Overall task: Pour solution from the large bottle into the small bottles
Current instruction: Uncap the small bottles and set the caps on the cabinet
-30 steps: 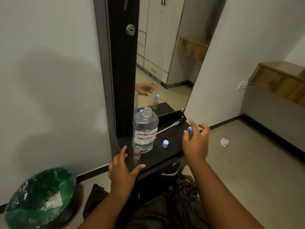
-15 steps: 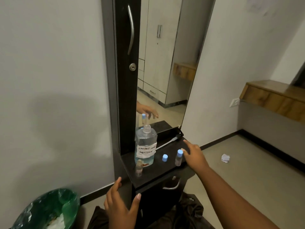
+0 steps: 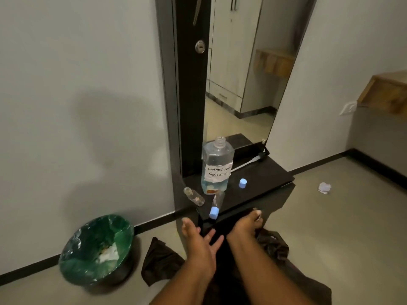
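Note:
The large clear bottle [image 3: 217, 166], uncapped and labelled "contact lens solution", stands on the black shelf [image 3: 264, 179] below the mirror. A small open bottle [image 3: 193, 195] leans over at the shelf's left edge. Another small bottle [image 3: 217, 204] with a blue cap is tipped over, its cap at the shelf's front edge. A loose blue cap [image 3: 242, 183] sits to the right of the large bottle. My left hand [image 3: 200, 241] is spread below the shelf and holds nothing. My right hand [image 3: 246, 223] is against the drawer front with its fingers bent, also holding nothing.
A green-lined waste bin [image 3: 97, 249] stands on the floor at the left. Dark cloth [image 3: 160, 265] lies on the floor below the shelf. A crumpled tissue [image 3: 324, 187] lies on the floor at the right. A white tube [image 3: 246, 165] rests behind the large bottle.
The capped small bottle stood at the shelf's right; now it lies tipped at the front edge. The open small bottle has leaned left. My right hand dropped from the shelf to the drawer front.

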